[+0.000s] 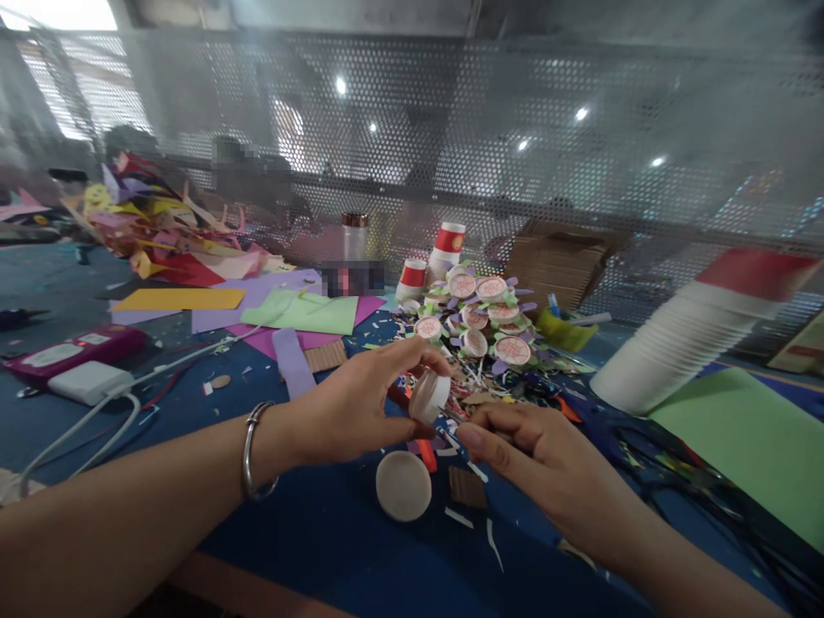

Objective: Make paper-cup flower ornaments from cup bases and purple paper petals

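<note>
My left hand (360,395), with a silver bangle at the wrist, grips a small white round cup piece (430,396) by its rim. My right hand (528,446) is closed round a thin metal tool (451,415), whose tip is at the piece's edge; most of the tool is hidden by the fingers. Below the hands a round pale disc (403,487) lies on the blue table (302,549). Beside it are a brown corrugated scrap (468,487) and an orange-red object (426,455), partly covered by my left hand.
Behind the hands is a pile of decorated round pieces (493,318) amid paper scraps. A tall stack of paper cups (682,343) leans at right, near green paper (753,438). Coloured sheets (302,313), a white adapter (90,382) and cables are at left. A mesh panel (412,129) stands behind.
</note>
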Tool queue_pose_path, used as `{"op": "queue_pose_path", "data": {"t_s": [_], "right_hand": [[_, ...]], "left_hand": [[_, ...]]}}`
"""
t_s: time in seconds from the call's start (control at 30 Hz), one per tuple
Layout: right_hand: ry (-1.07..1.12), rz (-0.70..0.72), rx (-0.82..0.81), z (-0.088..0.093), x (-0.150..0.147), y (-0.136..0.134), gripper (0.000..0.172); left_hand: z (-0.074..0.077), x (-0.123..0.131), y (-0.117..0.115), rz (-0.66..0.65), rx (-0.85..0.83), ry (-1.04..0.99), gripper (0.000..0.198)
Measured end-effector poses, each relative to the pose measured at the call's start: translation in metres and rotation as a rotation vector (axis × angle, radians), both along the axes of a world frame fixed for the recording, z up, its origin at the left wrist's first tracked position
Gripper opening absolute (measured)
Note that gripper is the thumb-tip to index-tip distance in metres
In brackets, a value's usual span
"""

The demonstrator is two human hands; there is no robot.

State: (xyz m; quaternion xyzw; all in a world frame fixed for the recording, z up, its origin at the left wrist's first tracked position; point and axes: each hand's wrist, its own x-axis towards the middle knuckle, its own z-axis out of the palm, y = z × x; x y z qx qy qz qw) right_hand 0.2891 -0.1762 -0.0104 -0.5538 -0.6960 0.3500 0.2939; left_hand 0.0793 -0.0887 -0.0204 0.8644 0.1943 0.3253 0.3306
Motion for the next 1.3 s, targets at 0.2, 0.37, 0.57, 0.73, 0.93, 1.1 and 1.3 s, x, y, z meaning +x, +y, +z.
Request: {"op": "queue_pose_path", "data": {"t_s": [0.2, 0.37, 0.57, 0.73, 0.93, 1.1, 1.3], "right_hand": [[0.040, 0.012, -0.031, -0.001, 0.000, -0.001, 0.048], [0.037, 0.007, -0.016, -0.004, 0.002, -0.001, 0.048], [0.044, 0.016, -0.006, -0.002, 0.000, -0.002, 0.047], [-0.011, -0.004, 0.047, 0.000, -0.001, -0.003, 0.047], [-0.048, -0.026, 0.116, 0.001, 0.003, -0.001, 0.045], [-0.101, -0.107, 0.213, -0.003, 0.002, -0.002, 0.039], [-0.041, -0.064, 0.274, -0.010, -0.004, -0.005, 0.017]], "left_hand": [[0.001, -0.001, -0.001, -0.004, 0.067, 0.025, 0.042], [0.003, -0.002, -0.002, -0.021, 0.093, 0.015, 0.042], [0.004, -0.002, -0.001, -0.037, 0.156, 0.005, 0.047], [0.003, -0.003, -0.002, -0.072, 0.173, -0.012, 0.046], [0.003, -0.002, 0.004, 0.004, -0.120, 0.016, 0.045], [0.006, 0.000, 0.006, -0.101, -0.472, 0.083, 0.037], [0.002, 0.001, -0.002, -0.183, -0.614, 0.260, 0.048]]}}
